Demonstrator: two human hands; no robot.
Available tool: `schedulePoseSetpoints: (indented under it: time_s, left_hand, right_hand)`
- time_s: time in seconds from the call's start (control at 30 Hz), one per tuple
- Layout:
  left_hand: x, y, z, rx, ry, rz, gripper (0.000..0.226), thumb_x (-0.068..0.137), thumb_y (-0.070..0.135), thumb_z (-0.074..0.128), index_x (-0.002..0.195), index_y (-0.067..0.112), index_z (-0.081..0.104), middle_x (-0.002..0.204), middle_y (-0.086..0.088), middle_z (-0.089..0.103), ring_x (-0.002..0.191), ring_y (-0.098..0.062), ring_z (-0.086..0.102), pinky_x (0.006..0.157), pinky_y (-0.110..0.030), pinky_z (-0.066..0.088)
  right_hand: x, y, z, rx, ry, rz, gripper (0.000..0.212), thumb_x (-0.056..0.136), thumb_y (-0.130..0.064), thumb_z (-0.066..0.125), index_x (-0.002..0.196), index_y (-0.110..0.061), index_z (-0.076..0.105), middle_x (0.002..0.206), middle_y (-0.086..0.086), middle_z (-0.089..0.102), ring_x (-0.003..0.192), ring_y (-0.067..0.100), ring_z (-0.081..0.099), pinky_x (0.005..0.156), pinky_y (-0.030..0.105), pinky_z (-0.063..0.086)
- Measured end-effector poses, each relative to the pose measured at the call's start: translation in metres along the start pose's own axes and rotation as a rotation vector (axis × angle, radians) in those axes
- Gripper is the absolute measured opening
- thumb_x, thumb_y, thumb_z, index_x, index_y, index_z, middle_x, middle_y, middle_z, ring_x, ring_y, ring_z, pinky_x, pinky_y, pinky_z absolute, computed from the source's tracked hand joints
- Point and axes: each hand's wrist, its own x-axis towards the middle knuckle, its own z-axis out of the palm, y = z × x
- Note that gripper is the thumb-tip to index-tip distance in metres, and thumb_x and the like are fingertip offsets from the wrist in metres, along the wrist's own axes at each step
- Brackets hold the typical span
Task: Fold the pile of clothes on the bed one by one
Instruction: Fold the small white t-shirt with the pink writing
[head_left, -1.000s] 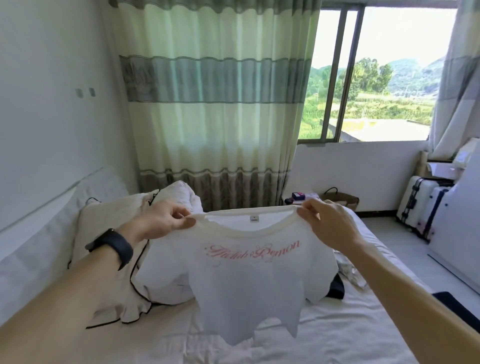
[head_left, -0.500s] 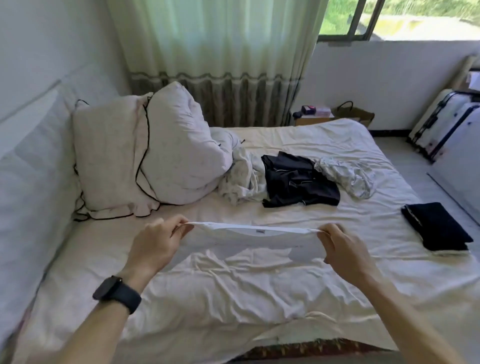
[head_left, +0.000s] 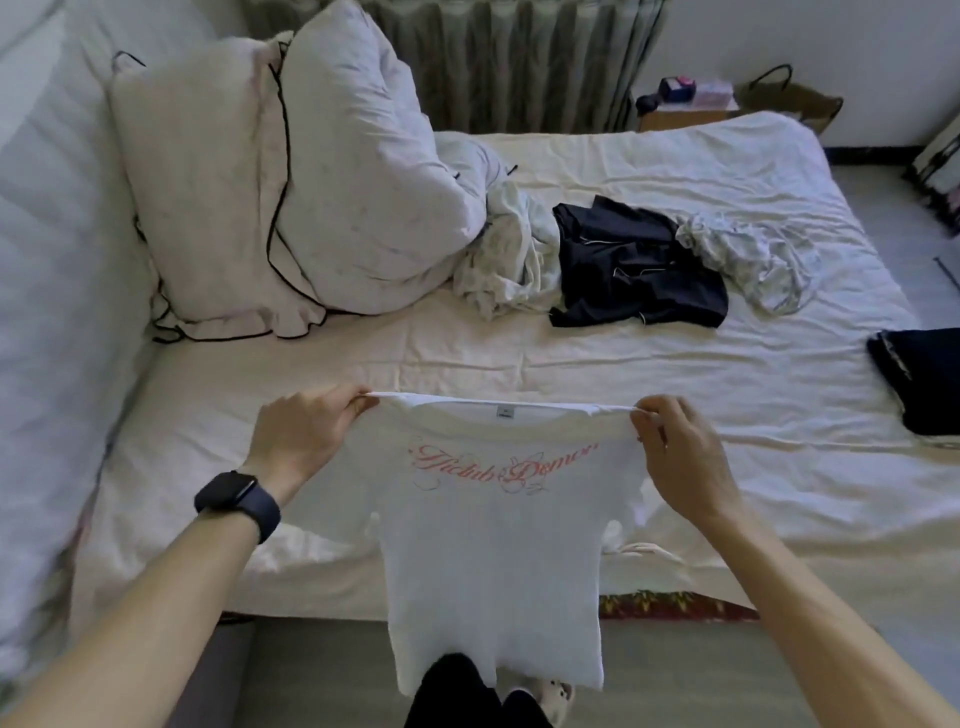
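Observation:
A white T-shirt (head_left: 493, 561) with pink script lettering hangs in front of me, stretched by its shoulders above the near edge of the bed (head_left: 519, 358). My left hand (head_left: 306, 436) pinches its left shoulder and my right hand (head_left: 680, 457) pinches its right shoulder. The hem drops past the mattress edge toward my feet. Farther back on the bed lie unfolded clothes: a crumpled pale garment (head_left: 504, 265), a dark navy garment (head_left: 634, 265) and a light patterned garment (head_left: 743, 260). A folded dark item (head_left: 919, 379) lies at the bed's right edge.
Two white pillows with black piping (head_left: 280, 171) lean at the bed's left end against a padded headboard (head_left: 57, 260). A curtain (head_left: 519, 57) hangs behind the bed. A small box with items (head_left: 685, 104) and a bag (head_left: 789, 98) stand by the far wall.
The view dropped from the window to the bed. The shirt went from held high, down flat over the sheet, and now hangs lifted by its shoulders at the bed's near edge.

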Motion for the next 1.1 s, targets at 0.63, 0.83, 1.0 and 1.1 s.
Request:
schedulePoseSetpoints:
  time_s: [0.63,0.83,1.0,1.1]
  left_hand:
    - [0.232,-0.095,0.352,0.059,-0.424,-0.248,0.035,0.105,0.049,0.039,0.095,0.023,0.059,0.081,-0.007,0.06,0.07,-0.031,0.053,0.058,-0.033,0.028]
    - [0.265,-0.107,0.407,0.091,-0.422,-0.269,0.035,0.103,0.048,0.04,0.09,0.022,0.061,0.079,-0.009,0.057,0.072,-0.032,0.052,0.062,-0.034,0.031]
    - [0.253,-0.109,0.437,-0.139,-0.498,-0.312,0.042,0.1,0.052,0.046,0.131,0.025,0.056,0.124,-0.01,0.059,0.111,-0.037,0.056,0.084,-0.043,0.045]
    - [0.199,-0.097,0.436,-0.175,-0.292,-0.259,0.055,0.095,0.04,0.059,0.143,0.016,0.048,0.145,-0.013,0.043,0.122,-0.04,0.049,0.093,-0.05,0.042]
  right_hand:
    - [0.268,0.098,0.279,-0.224,-0.095,0.322,0.017,0.105,-0.02,0.037,0.111,-0.014,0.052,0.104,-0.001,0.039,0.085,0.025,0.041,0.078,0.035,0.032]
    - [0.317,0.126,0.322,-0.274,-0.04,0.328,0.02,0.105,-0.022,0.037,0.111,-0.014,0.054,0.103,-0.001,0.04,0.088,0.029,0.047,0.077,0.036,0.033]
    - [0.317,0.142,0.346,-0.172,-0.424,0.372,0.06,0.103,-0.026,0.05,0.159,-0.022,0.027,0.166,0.007,0.024,0.145,0.031,0.036,0.112,0.037,0.033]
    - [0.269,0.139,0.345,-0.087,-0.316,0.381,0.076,0.1,-0.032,0.057,0.163,-0.023,0.014,0.171,0.0,0.011,0.153,0.021,0.022,0.119,0.033,0.022]
